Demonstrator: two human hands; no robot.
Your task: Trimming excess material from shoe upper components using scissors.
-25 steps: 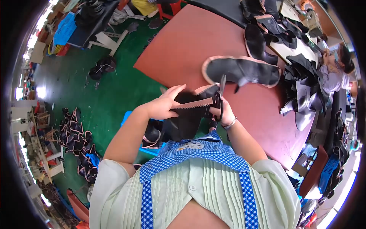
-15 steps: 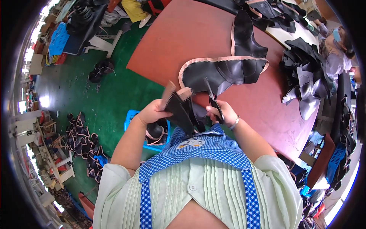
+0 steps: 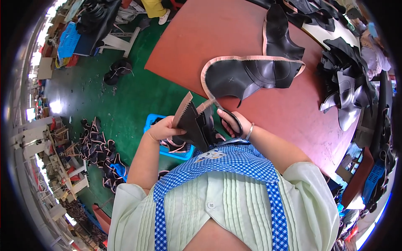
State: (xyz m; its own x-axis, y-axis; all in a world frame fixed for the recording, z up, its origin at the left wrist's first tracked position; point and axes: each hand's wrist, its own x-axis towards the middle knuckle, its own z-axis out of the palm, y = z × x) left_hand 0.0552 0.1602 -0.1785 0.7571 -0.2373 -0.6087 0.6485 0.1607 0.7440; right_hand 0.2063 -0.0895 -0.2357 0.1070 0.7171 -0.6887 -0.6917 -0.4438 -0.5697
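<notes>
My left hand (image 3: 165,129) is closed on a black leather shoe-upper piece (image 3: 193,130) with a pinkish zigzag-cut edging, held upright in front of my apron. In my right hand (image 3: 233,125) is a pair of black-handled scissors (image 3: 237,119), fingers through the loops. Their blades slant up and left against the pinkish edging at the far side of the piece; how far apart the blades are is unclear. Beyond my hands, a larger black upper (image 3: 251,75) with the same edging lies on the reddish table (image 3: 184,50), and another upper (image 3: 278,37) lies partly behind it.
Below my left hand stands a blue basket (image 3: 184,156) of edged pieces. A heap of black pieces (image 3: 345,79) sits on the table's right side. More edged pieces (image 3: 98,146) lie on the green floor at left. Another person (image 3: 374,52) is at the far right.
The scissors have swung from pointing away over the table to slanting left, their blades now at the piece's edging. My right hand has turned inward. The whole view has shifted slightly.
</notes>
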